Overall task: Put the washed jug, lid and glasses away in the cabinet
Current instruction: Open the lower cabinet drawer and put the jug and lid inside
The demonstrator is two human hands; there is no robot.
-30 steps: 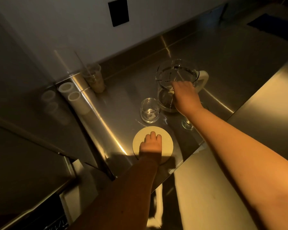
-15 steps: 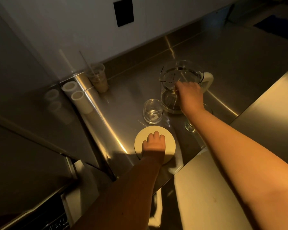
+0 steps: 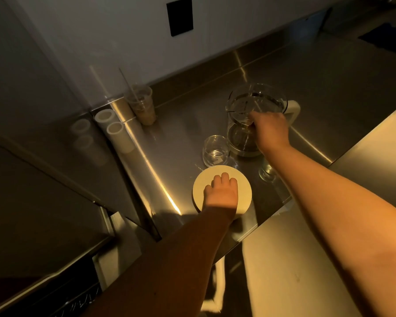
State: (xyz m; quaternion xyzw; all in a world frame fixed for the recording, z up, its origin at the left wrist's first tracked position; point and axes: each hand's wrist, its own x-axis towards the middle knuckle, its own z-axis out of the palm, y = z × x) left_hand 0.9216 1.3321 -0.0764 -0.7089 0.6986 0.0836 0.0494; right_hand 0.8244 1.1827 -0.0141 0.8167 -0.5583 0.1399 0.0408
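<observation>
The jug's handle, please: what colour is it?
White or cream, against the clear glass jug; the handle shows in the head view.

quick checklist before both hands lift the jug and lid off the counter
1. Right hand grips glass jug at its rim: ok.
2. Jug empty: cannot tell, glare.
3. Left hand on round lid: only resting on top, no visible grip: not ok.
4. Tumbler clear of jug: close beside it, touching or not: cannot tell.
5. Second glass under the right forearm: not ok, could be knocked.
6. Cabinet open: cannot tell, not visible.
</observation>
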